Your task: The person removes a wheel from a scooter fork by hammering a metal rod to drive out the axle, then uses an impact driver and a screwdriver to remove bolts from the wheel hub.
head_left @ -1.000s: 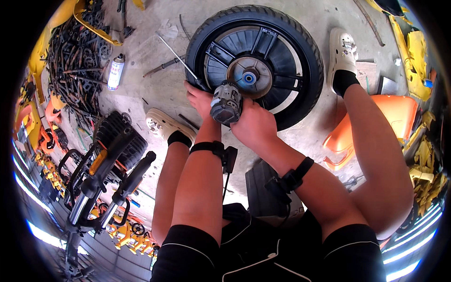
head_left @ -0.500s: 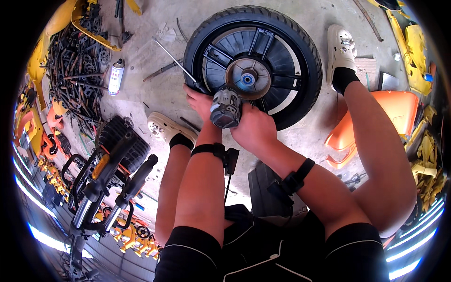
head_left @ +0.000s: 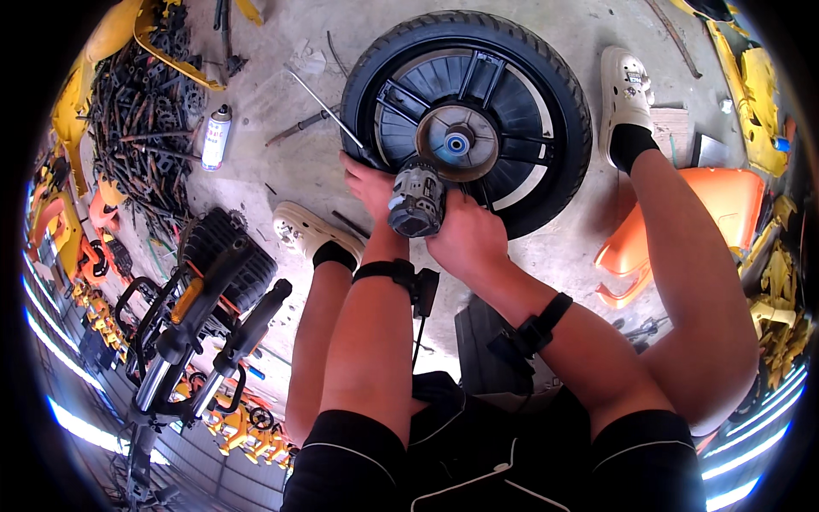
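A black wheel with tyre [head_left: 546, 77] lies flat on the concrete floor in front of me, its grey hub [head_left: 461, 141] facing up. A dark grey power tool [head_left: 416, 200] is held upright just in front of the hub. My right hand [head_left: 467, 239] is wrapped around the tool's body from the right. My left hand [head_left: 368, 183] rests against the tool's left side and touches the wheel's rim. Both wrists wear black straps.
A thin metal rod [head_left: 328, 107] and a white spray can [head_left: 215, 136] lie left of the wheel. A heap of dark metal parts [head_left: 141, 111] fills the far left. An orange panel [head_left: 725, 205] lies right; a scooter front fork [head_left: 200, 316] stands lower left.
The view has shifted slightly, so wheel and hands sit a little higher. Both hands keep the same hold on the tool near the hub.
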`<state>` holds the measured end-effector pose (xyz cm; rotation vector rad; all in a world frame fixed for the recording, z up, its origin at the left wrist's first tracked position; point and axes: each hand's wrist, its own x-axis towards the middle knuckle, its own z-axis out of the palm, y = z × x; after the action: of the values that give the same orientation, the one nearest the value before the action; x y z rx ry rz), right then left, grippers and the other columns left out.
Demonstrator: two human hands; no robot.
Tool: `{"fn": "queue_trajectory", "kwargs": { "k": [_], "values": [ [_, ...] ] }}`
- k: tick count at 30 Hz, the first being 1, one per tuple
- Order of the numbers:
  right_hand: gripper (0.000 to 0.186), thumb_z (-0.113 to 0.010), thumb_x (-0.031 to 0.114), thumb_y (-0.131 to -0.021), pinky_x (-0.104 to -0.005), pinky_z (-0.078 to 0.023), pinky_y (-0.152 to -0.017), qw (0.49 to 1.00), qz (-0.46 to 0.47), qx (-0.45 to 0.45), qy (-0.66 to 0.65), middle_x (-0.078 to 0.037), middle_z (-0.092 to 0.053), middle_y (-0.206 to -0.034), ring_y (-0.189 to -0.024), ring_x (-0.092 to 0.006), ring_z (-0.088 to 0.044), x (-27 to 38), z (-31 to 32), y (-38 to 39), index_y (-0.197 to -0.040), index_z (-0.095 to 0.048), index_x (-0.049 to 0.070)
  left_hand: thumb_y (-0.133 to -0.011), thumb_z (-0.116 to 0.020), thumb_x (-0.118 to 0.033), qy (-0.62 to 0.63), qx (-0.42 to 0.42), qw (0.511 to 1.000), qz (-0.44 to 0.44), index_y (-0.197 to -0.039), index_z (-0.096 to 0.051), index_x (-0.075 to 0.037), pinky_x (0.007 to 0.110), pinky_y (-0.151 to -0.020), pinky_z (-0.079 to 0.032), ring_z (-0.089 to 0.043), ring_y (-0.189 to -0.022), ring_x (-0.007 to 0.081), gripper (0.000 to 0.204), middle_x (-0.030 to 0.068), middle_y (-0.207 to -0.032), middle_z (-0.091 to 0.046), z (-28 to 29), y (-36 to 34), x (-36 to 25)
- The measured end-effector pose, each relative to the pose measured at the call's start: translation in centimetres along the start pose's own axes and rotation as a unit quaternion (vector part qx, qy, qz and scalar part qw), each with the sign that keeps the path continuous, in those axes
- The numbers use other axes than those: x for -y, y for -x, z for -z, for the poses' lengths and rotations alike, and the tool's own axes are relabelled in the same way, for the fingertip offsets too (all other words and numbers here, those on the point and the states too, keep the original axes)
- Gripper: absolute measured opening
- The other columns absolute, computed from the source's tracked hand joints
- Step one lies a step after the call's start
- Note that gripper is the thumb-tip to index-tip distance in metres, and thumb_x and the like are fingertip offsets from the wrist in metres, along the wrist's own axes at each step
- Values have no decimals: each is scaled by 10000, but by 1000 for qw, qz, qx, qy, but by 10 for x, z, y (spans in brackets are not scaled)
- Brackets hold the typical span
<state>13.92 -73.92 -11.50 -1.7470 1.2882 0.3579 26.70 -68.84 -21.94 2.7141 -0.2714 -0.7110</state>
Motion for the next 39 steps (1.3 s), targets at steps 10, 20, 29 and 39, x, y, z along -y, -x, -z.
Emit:
{"fn": "queue_trajectory", "kwargs": {
  "k": [10,20,29,39],
  "values": [
    [324,-700,183,-767,-499,-570,-723,999,33,-15,-21,-219,-692,-932,-811,-415,-699,8,4,5,-1012,-572,14,-711,-851,-187,1,-48,999,-17,-1587,-60,-75,552,-1127,-329,-331,-1370,515,1186,316,-1477,-316,-16,-5,13],
    [341,-694,199,-780,-497,-571,-728,1000,2,-12,-11,-226,-691,-936,-810,-415,-701,0,0,3,-1040,-574,13,-681,-861,-127,15,-16,1000,-10,-1585,-72,-68,543,-1127,-336,-332,-1380,506,1201,298,-1492,-319,1,3,-3],
    [300,-683,187,-775,-495,-575,-713,1000,18,-12,-3,-226,-693,-911,-787,-411,-703,-5,-3,0,-992,-572,12,-686,-857,-152,-5,-39,999,-28,-1585,-61,-62,545,-1130,-327,-330,-1378,511,1204,311,-1487,-317,-18,-6,18],
    [374,-707,222,-774,-494,-576,-742,1000,-5,-1,-22,-240,-697,-934,-829,-420,-702,8,4,-9,-1034,-578,-14,-739,-820,-195,22,-8,1000,14,-1595,-70,-101,547,-1120,-346,-330,-1390,498,1142,295,-1480,-337,-10,-6,10]
  ]
}}
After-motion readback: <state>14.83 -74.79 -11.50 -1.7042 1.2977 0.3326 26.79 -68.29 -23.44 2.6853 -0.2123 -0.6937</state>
